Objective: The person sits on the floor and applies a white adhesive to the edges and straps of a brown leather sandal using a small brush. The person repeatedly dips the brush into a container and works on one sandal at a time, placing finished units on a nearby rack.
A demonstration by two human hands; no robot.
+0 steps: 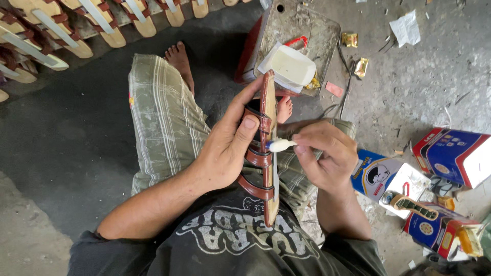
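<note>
Two grips engaged: left hand [225,153] clasping strapped sandal [268,153] edge-on; right hand [327,156] pinching white-tipped applicator [280,145] against it. White glue tub [287,66] beyond, cartons [452,153] right.

1. We take the white glue tub [290,65] as our landmark; it sits on a battered metal tin [322,30] whose bare top beyond the tub is open.
2. Just below the tub, the sandal [268,148] held on edge blocks the straight path towards it.
3. Right of the tub, bare concrete floor [409,87] offers room, with only small wrappers [350,39] scattered there.
4. Further right and lower, cardboard boxes [452,153] crowd the ground.
5. Left of the tub, dark floor lies open up to the row of finished sandals [76,30].
</note>
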